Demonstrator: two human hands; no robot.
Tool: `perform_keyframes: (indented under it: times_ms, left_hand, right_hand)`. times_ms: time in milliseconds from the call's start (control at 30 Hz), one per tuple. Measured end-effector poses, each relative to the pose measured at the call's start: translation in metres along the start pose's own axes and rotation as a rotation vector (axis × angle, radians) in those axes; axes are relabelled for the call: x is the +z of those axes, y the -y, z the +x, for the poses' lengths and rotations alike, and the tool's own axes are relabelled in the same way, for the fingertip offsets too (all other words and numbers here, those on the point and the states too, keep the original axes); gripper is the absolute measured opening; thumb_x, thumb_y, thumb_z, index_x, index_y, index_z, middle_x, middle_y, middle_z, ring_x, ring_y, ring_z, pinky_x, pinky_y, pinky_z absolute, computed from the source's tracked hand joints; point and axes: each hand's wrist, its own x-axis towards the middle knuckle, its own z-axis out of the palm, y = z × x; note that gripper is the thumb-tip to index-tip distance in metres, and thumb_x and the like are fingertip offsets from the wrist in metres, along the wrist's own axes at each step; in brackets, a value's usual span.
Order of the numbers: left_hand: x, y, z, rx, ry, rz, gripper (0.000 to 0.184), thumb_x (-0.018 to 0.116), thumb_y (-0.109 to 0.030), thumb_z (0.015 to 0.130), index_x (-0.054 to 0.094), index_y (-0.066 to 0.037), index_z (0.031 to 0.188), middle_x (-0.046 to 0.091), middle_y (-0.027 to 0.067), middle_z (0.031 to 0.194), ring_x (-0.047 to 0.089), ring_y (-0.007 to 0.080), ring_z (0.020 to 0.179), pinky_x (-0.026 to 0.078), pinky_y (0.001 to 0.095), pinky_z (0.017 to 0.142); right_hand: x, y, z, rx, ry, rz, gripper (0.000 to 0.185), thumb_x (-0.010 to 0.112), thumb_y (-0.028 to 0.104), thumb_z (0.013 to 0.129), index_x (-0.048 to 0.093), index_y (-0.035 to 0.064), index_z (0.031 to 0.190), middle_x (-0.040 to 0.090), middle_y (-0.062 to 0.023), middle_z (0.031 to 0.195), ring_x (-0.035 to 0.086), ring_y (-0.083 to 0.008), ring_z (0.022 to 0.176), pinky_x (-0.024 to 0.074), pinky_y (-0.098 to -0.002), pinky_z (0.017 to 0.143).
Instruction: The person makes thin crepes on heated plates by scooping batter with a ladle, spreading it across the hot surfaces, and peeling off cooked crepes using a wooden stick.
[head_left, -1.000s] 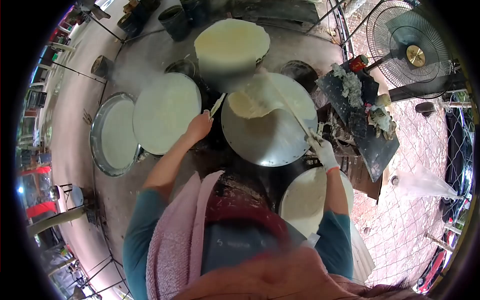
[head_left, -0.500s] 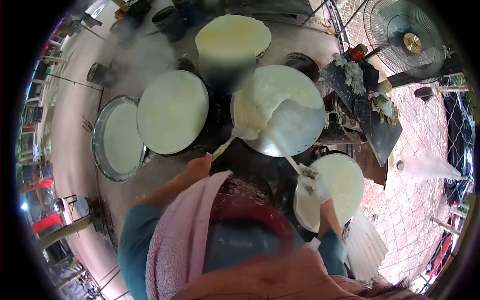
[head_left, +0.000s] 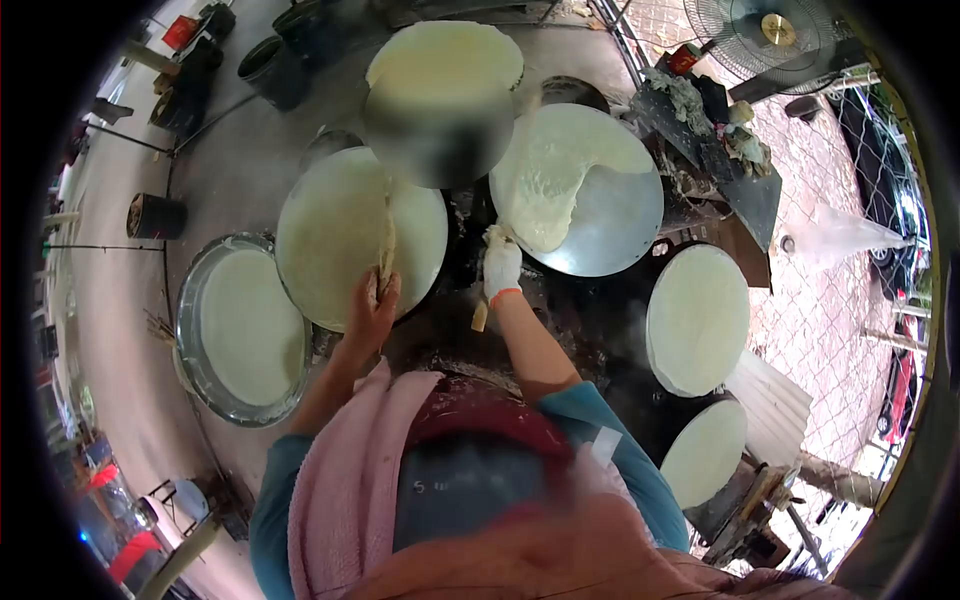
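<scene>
My left hand is closed around a batter-coated wooden stick, which reaches over the left round pan and its pale cream layer. My right hand, in a white glove, grips a wooden handle; its short end sticks out below the fist. The tool's other end blurs over the right round pan. Pale batter covers the left and upper part of that pan, leaving bare shiny metal at lower right. A wide metal basin of white liquid stands left of the left pan.
Another pale-coated round pan lies at the back, partly behind a dark blur. Two pale discs are at my right. A dark board with crumpled scraps, a fan and wire fencing stand beyond. Dark buckets sit at back left.
My left hand has moved left, bringing its stick over the left pan. My right hand has moved from the right-hand disc to the right pan's near edge. The batter has changed shape; the view has shifted.
</scene>
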Motion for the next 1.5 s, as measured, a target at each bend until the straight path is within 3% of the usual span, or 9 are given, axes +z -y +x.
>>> perform_keyframes:
  times_ms: [67, 233, 400, 533, 667, 767, 1167, 1233, 1500]
  left_hand:
    - [-0.01, 0.013, -0.013, 0.015, -0.02, 0.001, 0.014, 0.056, -0.013, 0.093, 0.054, 0.0, 0.09, 0.049, 0.0026, 0.067, 0.045, 0.009, 0.062, 0.039, 0.0272, 0.055]
    - [-0.029, 0.037, -0.036, -0.045, -0.075, 0.011, 0.013, 0.056, -0.012, 0.092, 0.055, 0.0, 0.089, 0.05, 0.0043, 0.067, 0.047, 0.0109, 0.062, 0.04, 0.0285, 0.056]
    - [-0.028, 0.036, -0.048, -0.009, -0.131, 0.098, 0.013, 0.056, -0.01, 0.091, 0.055, 0.003, 0.09, 0.055, 0.0105, 0.07, 0.051, 0.018, 0.064, 0.043, 0.0322, 0.059]
    - [-0.018, 0.024, -0.054, 0.049, -0.131, 0.163, 0.013, 0.057, -0.009, 0.09, 0.056, 0.004, 0.092, 0.057, 0.015, 0.075, 0.054, 0.0236, 0.066, 0.045, 0.034, 0.062]
    - [-0.003, 0.009, -0.059, 0.027, -0.141, 0.13, 0.014, 0.057, -0.008, 0.089, 0.057, 0.005, 0.093, 0.057, 0.0168, 0.076, 0.055, 0.0262, 0.067, 0.045, 0.0339, 0.063]
    - [0.005, 0.038, -0.058, 0.571, -0.161, 0.658, 0.014, 0.057, -0.008, 0.088, 0.057, 0.005, 0.094, 0.057, 0.0164, 0.075, 0.055, 0.0252, 0.067, 0.045, 0.0343, 0.062]
    - [0.09, -0.051, -0.073, -0.353, -0.136, -0.169, 0.012, 0.056, -0.013, 0.094, 0.056, -0.001, 0.093, 0.05, 0.0004, 0.069, 0.042, 0.0068, 0.053, 0.034, 0.0204, 0.044]
    - [0.103, -0.065, -0.08, -0.368, -0.15, -0.197, 0.011, 0.056, -0.013, 0.094, 0.055, -0.002, 0.093, 0.048, -0.0007, 0.066, 0.039, 0.0053, 0.048, 0.031, 0.0195, 0.041]
    - [0.134, -0.079, -0.09, -0.432, -0.222, -0.275, 0.007, 0.055, -0.012, 0.094, 0.053, -0.005, 0.093, 0.044, -0.0013, 0.057, 0.037, 0.0061, 0.04, 0.028, 0.0217, 0.036]
  right_hand:
    - [-0.022, 0.001, -0.015, -0.02, -0.139, -0.245, 0.033, 0.054, 0.027, 0.093, 0.06, -0.0003, 0.109, 0.066, -0.0131, 0.084, 0.062, -0.0255, 0.077, 0.0462, -0.0358, 0.068]
    - [-0.088, 0.0, -0.03, 0.077, -0.254, 0.104, 0.031, 0.055, 0.026, 0.094, 0.06, -0.0045, 0.1, 0.061, -0.0072, 0.074, 0.058, -0.0155, 0.067, 0.0459, -0.0339, 0.062]
    - [-0.081, -0.03, -0.018, -0.217, -0.136, -0.553, 0.045, 0.047, 0.04, 0.094, 0.063, -0.0013, 0.093, 0.064, -0.0276, 0.088, 0.061, -0.0437, 0.082, 0.0475, -0.047, 0.072]
    - [-0.122, 0.006, -0.04, -0.141, -0.146, -0.727, 0.036, 0.046, 0.033, 0.094, 0.059, 0.0023, 0.109, 0.065, -0.0255, 0.093, 0.062, -0.042, 0.089, 0.0488, -0.0512, 0.077]
    - [-0.172, 0.04, -0.024, 0.012, -0.239, -0.569, 0.036, 0.048, 0.031, 0.093, 0.064, -0.0007, 0.096, 0.065, -0.0266, 0.084, 0.063, -0.0421, 0.084, 0.049, -0.0501, 0.072]
    - [-0.169, 0.02, -0.027, -0.216, -0.095, -0.671, 0.037, 0.049, 0.034, 0.093, 0.064, -0.0002, 0.097, 0.064, -0.0264, 0.084, 0.062, -0.0425, 0.084, 0.0485, -0.0504, 0.072]
    - [-0.268, 0.015, 0.016, -0.324, 0.029, -0.854, 0.035, 0.046, 0.033, 0.091, 0.063, 0.003, 0.095, 0.065, -0.0248, 0.084, 0.062, -0.0429, 0.081, 0.0487, -0.0522, 0.074]
    - [-0.277, 0.032, -0.018, -0.253, 0.252, -0.951, 0.035, 0.048, 0.036, 0.091, 0.061, 0.0046, 0.098, 0.065, -0.0247, 0.081, 0.063, -0.0429, 0.079, 0.0486, -0.0533, 0.07]
    - [-0.312, 0.062, 0.074, -0.274, -0.066, -0.909, 0.035, 0.043, 0.033, 0.093, 0.06, 0.0039, 0.102, 0.064, -0.0264, 0.084, 0.062, -0.0444, 0.082, 0.0491, -0.0526, 0.074]
